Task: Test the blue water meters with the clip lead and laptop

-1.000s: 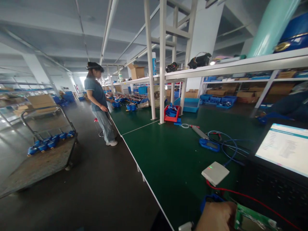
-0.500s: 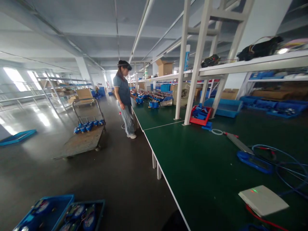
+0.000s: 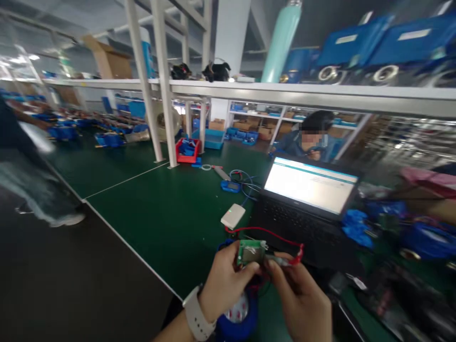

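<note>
My left hand (image 3: 224, 280), with a white watch on the wrist, pinches a small green circuit board (image 3: 250, 251) from the left. My right hand (image 3: 299, 297) is closed on the board's right side, where a red clip (image 3: 298, 254) and a red wire (image 3: 265, 231) join it. Both hands hold the board above a round blue water meter (image 3: 237, 316) at the near edge of the green bench (image 3: 156, 209). An open laptop (image 3: 309, 199) with a lit screen stands just behind the hands. A white box (image 3: 233, 216) with a green light lies to its left.
A person (image 3: 309, 142) sits across the bench behind the laptop. Another person (image 3: 32, 175), blurred, stands in the aisle at left. White posts (image 3: 162, 85) carry a shelf with blue crates (image 3: 374, 42). A red bin (image 3: 187, 152), a blue device with cables (image 3: 231, 186) and blue parts lie on the bench.
The view has swung from the aisle and cart at left back to the bench. Both hands are now in sight holding the circuit board; half a second ago no hand showed.
</note>
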A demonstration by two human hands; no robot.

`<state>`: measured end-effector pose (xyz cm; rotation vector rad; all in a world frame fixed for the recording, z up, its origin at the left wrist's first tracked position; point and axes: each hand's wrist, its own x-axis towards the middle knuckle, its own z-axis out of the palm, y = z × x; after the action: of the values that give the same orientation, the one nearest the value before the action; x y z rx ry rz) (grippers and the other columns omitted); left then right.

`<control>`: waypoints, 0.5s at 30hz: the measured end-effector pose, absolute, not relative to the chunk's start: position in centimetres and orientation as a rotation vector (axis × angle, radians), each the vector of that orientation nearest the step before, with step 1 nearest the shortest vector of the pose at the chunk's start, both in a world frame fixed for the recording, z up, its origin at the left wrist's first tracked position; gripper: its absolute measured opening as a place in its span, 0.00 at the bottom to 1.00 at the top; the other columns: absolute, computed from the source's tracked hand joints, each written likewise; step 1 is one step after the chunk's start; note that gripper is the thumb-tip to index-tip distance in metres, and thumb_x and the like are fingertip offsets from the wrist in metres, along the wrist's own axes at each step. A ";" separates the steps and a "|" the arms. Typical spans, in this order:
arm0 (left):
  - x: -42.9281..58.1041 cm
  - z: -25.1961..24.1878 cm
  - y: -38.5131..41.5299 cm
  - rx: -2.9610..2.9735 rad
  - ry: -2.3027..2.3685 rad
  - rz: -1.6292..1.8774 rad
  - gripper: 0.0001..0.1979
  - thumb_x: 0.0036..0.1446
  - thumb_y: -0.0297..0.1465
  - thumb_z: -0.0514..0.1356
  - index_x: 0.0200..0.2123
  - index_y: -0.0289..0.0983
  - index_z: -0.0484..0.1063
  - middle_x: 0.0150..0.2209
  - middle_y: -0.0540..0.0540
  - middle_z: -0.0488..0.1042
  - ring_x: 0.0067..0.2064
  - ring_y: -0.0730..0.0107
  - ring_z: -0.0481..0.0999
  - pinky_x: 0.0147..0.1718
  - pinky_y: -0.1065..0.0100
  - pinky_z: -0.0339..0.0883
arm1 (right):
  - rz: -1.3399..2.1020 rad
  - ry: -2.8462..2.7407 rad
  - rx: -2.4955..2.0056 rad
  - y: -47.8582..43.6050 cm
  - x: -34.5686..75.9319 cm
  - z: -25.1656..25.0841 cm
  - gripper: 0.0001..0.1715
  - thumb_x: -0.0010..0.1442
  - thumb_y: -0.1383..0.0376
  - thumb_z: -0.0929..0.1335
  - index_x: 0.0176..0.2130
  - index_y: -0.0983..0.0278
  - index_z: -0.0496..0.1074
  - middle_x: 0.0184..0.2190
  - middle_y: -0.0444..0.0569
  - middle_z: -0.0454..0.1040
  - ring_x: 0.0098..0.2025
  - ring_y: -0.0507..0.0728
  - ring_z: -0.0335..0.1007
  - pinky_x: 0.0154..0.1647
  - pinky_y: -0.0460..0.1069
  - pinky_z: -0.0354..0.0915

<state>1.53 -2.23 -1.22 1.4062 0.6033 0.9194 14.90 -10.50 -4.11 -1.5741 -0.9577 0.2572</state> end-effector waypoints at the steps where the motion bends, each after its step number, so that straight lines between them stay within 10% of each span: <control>1: 1.6 -1.3 -2.2 1.411 0.595 0.908 0.12 0.52 0.33 0.63 0.40 0.35 0.74 0.33 0.47 0.78 0.36 0.67 0.76 0.37 0.69 0.69 | 0.279 -0.926 -1.536 -10.3 14.6 -3.8 0.19 0.55 0.52 0.71 0.39 0.63 0.77 0.33 0.50 0.80 0.35 0.59 0.78 0.34 0.47 0.75; 15: 0.9 -1.3 -1.9 1.423 0.846 0.891 0.19 0.49 0.45 0.64 0.38 0.37 0.75 0.35 0.45 0.82 0.39 0.59 0.81 0.41 0.63 0.75 | 0.460 -0.619 -1.399 -11.8 15.2 -4.5 0.28 0.57 0.49 0.67 0.49 0.65 0.68 0.28 0.46 0.75 0.27 0.57 0.75 0.26 0.49 0.72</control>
<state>0.86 -1.88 -1.25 1.4226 0.8459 0.8906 15.17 -11.81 -4.53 -1.3985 -0.6193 0.4597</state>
